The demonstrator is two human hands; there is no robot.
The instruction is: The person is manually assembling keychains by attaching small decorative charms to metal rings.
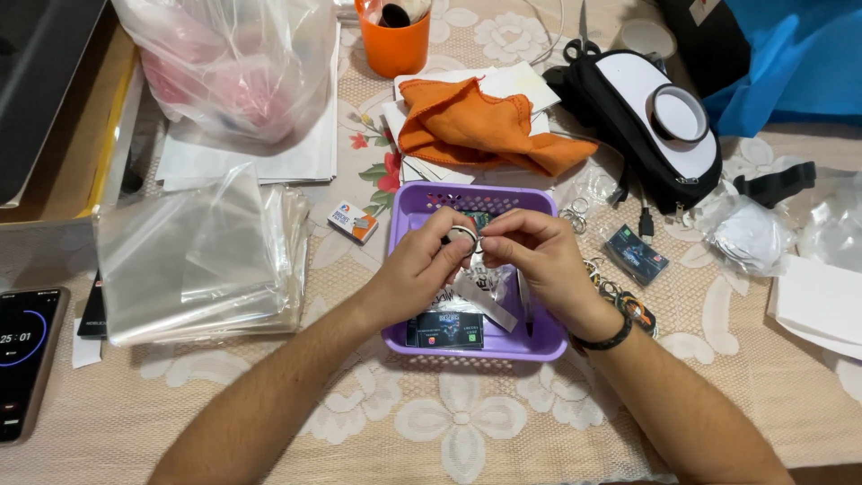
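We note both hands pinched on a small key ring (pixel 464 235) above the purple basket (pixel 503 346): left hand (pixel 420 269), right hand (pixel 539 256). Assembly appears midway; loose rings (pixel 575 214) remain on the counter (pixel 449 422).

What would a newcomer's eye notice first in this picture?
First, the left hand and right hand meet over the purple basket at the table's centre, pinching a small ring between them. Next, the orange cloth behind the basket and the stack of clear plastic bags on the left.
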